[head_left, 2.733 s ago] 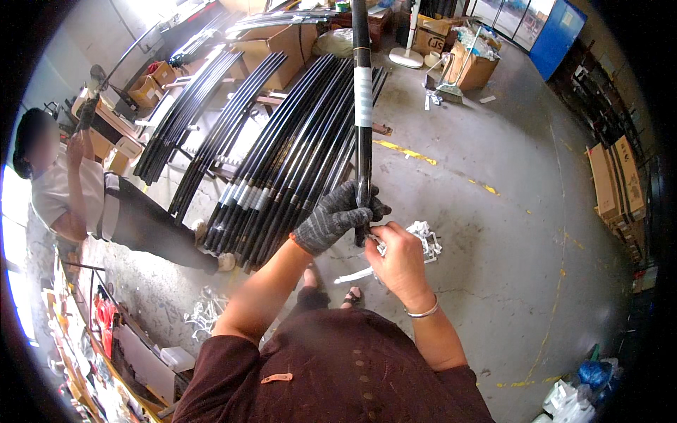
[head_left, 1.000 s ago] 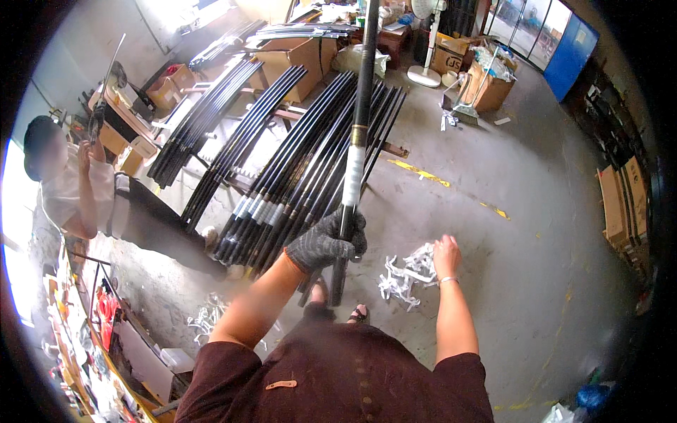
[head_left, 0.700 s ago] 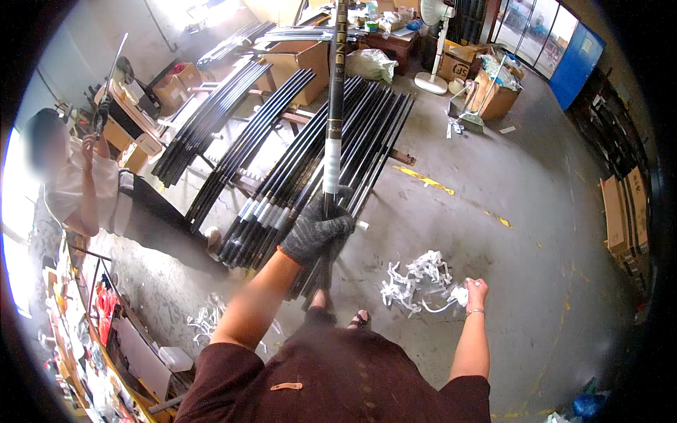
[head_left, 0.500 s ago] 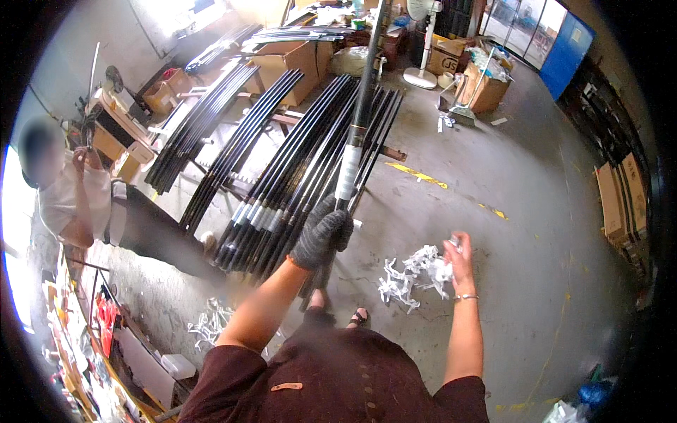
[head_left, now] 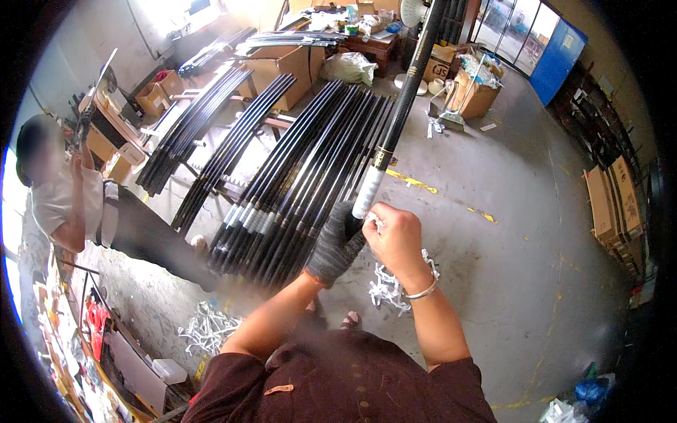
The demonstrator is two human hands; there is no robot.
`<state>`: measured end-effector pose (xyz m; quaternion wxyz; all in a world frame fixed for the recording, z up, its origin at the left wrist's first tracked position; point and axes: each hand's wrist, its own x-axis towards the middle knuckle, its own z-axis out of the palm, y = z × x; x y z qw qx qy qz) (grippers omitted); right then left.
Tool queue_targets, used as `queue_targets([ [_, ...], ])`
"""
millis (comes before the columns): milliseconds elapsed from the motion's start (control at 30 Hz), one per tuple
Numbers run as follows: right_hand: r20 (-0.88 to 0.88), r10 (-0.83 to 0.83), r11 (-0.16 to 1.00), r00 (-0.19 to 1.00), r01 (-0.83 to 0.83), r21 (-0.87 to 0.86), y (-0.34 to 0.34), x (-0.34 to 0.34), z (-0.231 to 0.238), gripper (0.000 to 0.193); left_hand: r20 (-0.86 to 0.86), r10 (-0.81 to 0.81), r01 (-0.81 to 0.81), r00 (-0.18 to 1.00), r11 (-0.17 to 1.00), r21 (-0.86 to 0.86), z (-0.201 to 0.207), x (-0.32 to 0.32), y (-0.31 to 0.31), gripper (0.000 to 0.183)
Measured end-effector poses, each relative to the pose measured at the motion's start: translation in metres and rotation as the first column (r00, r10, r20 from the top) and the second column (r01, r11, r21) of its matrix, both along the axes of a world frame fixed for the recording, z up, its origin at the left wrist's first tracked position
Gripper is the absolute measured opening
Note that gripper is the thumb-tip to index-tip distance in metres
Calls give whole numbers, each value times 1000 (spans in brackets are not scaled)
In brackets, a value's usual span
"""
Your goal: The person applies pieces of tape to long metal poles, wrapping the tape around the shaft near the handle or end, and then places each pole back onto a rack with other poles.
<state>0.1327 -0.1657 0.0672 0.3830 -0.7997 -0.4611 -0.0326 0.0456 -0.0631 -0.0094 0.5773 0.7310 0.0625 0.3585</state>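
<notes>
My left hand (head_left: 333, 245), in a dark grey knit glove, is wrapped round a long glossy black pole (head_left: 407, 99) with gold bands. The pole slants up and away to the right. White wrapping (head_left: 368, 190) covers a stretch of it just above the glove. Bare, with a bracelet at the wrist, my right hand (head_left: 397, 243) is closed beside the lower end of this wrapping. A crumpled white strip (head_left: 375, 223) shows pinched in its fingers. The pole's lower end is hidden behind my left hand and arm.
Many black poles (head_left: 282, 176) lie on racks ahead. White strip scraps (head_left: 384, 290) litter the floor by my feet, with another pile (head_left: 209, 328) at left. A person (head_left: 67, 197) stands at far left. Cardboard boxes (head_left: 612, 204) lean at right.
My right hand has come in from the right to the pole and now pinches a white strip there. The pole has shifted right, its upper part leaning further right.
</notes>
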Motion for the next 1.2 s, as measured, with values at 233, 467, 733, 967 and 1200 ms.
queue_targets([
  [233,-305,231,958,924,-162,235,-21,4,-10,8,-18,-409,340,912,780,-526,16,-20,19,49],
  [467,-81,17,997,997,-11,70,1,-9,-6,18,-50,-294,225,954,819,-527,-4,-21,10,67],
  [733,-38,115,984,993,-109,140,4,-19,-8,7,47,-114,123,992,925,-358,-20,-15,5,59],
  [967,-480,305,934,822,-160,319,-14,-9,-22,4,-110,-520,333,847,681,-653,23,-30,25,74],
  [1200,-430,241,970,870,-196,146,-5,-12,-13,22,-47,-410,312,911,758,-572,2,-28,21,61],
])
